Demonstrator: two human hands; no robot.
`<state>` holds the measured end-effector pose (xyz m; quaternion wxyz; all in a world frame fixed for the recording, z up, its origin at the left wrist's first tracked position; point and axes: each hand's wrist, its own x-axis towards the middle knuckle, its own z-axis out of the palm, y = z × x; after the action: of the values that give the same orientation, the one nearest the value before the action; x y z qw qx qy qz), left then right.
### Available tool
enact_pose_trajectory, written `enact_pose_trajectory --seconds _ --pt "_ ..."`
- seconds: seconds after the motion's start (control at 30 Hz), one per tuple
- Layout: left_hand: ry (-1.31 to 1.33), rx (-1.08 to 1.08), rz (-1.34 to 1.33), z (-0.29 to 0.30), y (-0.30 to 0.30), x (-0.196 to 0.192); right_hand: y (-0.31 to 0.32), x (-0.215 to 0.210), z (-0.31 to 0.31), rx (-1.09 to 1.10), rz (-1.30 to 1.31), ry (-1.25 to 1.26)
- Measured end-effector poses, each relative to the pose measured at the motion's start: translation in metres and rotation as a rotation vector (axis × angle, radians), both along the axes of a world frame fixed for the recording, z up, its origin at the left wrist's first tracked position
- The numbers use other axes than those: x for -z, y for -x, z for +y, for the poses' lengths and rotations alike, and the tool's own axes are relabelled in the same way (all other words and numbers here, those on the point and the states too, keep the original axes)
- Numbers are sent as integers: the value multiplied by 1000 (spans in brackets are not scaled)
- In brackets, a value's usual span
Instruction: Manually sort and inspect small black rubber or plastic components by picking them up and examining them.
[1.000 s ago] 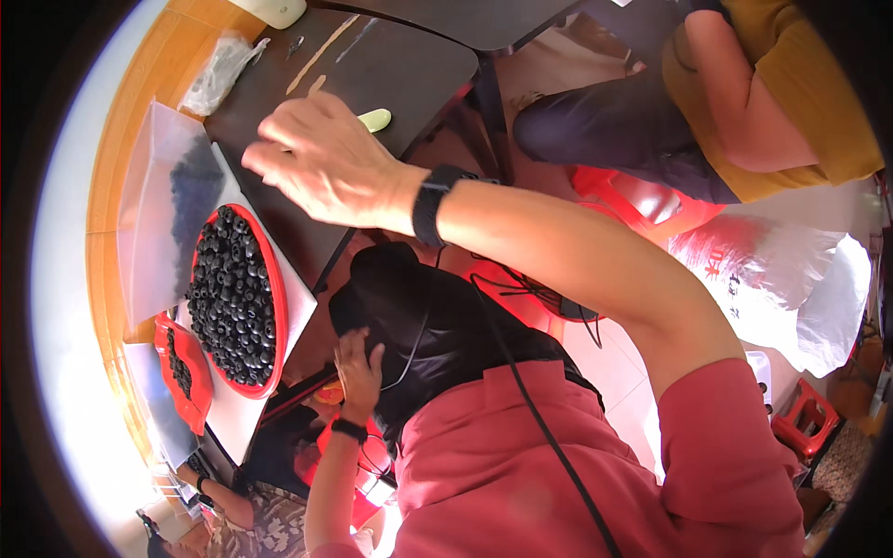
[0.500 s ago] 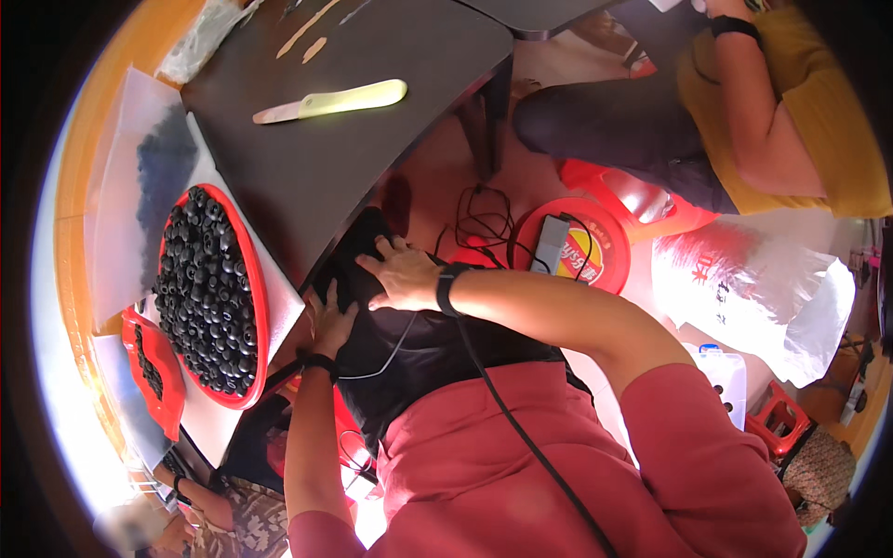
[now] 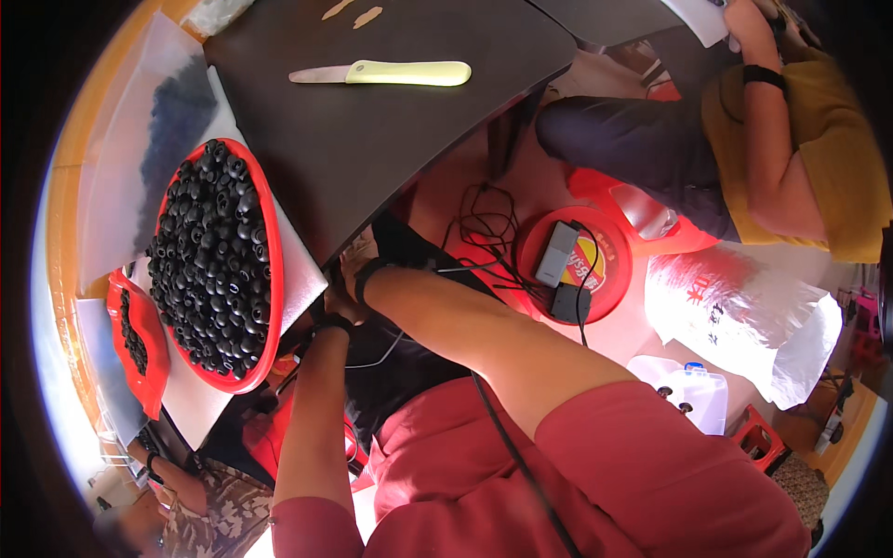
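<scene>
My right hand (image 3: 358, 255) is at the near edge of the dark table (image 3: 391, 139), its fingers hidden below the edge. My left hand (image 3: 340, 304) sits just beside it, in shadow above my black-clothed lap (image 3: 391, 358); its fingers do not show clearly. Whether either hand grips anything cannot be made out. On the tabletop lies a knife with a pale yellow-green handle (image 3: 414, 73), its blade pointing left. Left of my hands stands a red basin (image 3: 276, 270) heaped with small black rounded pieces (image 3: 214, 270), many with holes.
A smaller red dish (image 3: 153, 386) with black bits is at far left. Tangled cables (image 3: 486, 223) and a grey power adapter (image 3: 557, 253) lie by a round red stool (image 3: 609, 312). A white sack (image 3: 735, 312) stands at right. A co-worker (image 3: 781, 158) sits at upper right, another at lower left.
Both hands have left my lap and moved toward the table edge, where the right hand's fingers have gone out of sight. My view has shifted, so the knife appears farther right.
</scene>
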<state>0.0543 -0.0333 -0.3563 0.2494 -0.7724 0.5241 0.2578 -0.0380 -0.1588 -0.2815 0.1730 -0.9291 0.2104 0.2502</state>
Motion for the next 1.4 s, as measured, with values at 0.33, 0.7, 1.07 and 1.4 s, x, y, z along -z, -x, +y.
enact_pose_trajectory --seconds 0.33,0.7,1.07,1.4 --pt "141 33 128 26 5 49 30 35 28 361 -236 -212" --pt "337 67 256 35 -8 102 79 55 37 732 -505 -426" --pt "410 275 97 31 50 23 113 53 26 1041 -805 -656" --pt "881 -243 831 23 81 -31 85 46 13 1104 -996 -1006"
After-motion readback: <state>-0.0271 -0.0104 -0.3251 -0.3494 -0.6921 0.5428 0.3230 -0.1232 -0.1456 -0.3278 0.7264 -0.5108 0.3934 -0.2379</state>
